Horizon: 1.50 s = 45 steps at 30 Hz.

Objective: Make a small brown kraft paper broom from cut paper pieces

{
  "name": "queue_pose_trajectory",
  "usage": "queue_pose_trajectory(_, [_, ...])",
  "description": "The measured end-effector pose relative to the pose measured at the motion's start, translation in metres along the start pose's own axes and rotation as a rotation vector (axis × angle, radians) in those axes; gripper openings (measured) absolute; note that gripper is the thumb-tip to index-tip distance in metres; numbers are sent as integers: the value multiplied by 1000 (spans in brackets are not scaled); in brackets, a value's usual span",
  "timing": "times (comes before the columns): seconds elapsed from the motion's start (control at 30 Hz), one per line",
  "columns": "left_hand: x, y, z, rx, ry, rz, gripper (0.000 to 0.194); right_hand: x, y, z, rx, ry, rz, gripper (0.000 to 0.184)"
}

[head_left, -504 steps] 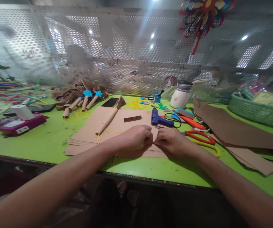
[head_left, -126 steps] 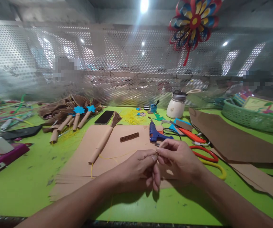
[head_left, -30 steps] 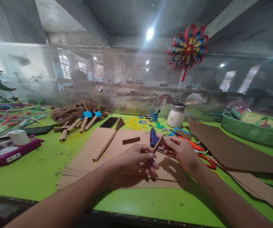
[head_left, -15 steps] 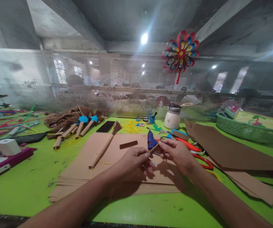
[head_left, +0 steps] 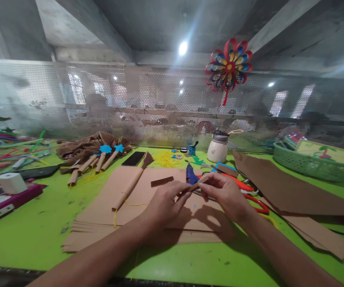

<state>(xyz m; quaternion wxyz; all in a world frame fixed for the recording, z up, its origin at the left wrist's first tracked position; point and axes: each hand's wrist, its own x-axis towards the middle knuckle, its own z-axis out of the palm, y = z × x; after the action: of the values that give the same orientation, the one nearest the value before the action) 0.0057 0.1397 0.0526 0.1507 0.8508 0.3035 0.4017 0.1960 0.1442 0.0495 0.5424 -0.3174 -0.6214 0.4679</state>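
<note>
A: What do the hands have between them?

B: A folded brown strip (head_left: 199,184). It sits at a slant, right end higher, raised over the stack of brown paper (head_left: 95,223) on the green desk (head_left: 40,237).

A: How does the left hand (head_left: 167,203) hold it?

B: Its fingers are clamped on the lower end. The right hand (head_left: 228,195) pinches the upper end between thumb and fingertips, so both sets of fingers are closed on the same piece.

A: Anything else on the paper?

B: A second folded strip (head_left: 162,181) lies just beyond the left hand, apart from it. Farther left, a rolled brown tube (head_left: 126,192) with a fanned tip lies at an angle.

A: And behind the hands?

B: A blue glue gun (head_left: 191,174), its nozzle pointing away, right behind the held strip. The scissors (head_left: 260,204) show a red and a yellow handle past the right wrist. Farther back stands a white jar (head_left: 217,152) with a dark lid.

A: What about the sides?

B: On the right, a large brown sheet (head_left: 291,185) lies in front of a green basket (head_left: 315,165). On the left, several brown bundles (head_left: 100,162) with blue flower shapes lie beside a dark phone (head_left: 133,158), and a purple power strip (head_left: 16,202) is nearer.
</note>
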Motion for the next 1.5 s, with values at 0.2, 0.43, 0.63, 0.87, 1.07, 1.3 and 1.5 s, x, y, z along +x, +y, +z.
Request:
queue_pose_trajectory(0.2, [0, 1, 1, 79, 38, -5, 21, -3, -4, 5, -102, -20, -10, 14])
queue_pose_trajectory(0.43, [1, -6, 2, -136, -31, -176, 26, -5, -6, 8, -160, -3, 5, 16])
queue_pose_trajectory(0.63, [4, -11, 4, -271, -1, -246, 25, -4, -7, 11, -151, 47, 70, 20])
queue_pose_trajectory(0.87, [5, -13, 3, -158, 48, -256, 23, -4, -2, 9, -113, -5, 123, 21])
queue_pose_trajectory(1.07, [8, -13, 2, -225, 72, -296, 18, -4, -4, 12, -151, 13, 120, 19])
queue_pose_trajectory(1.3, [11, -11, -6, -465, 70, -382, 17, -6, -2, 11, -115, 6, 127, 13])
queue_pose_trajectory(1.5, [8, -9, 1, -370, -72, -313, 23, -10, -7, 16, -177, -66, 144, 19])
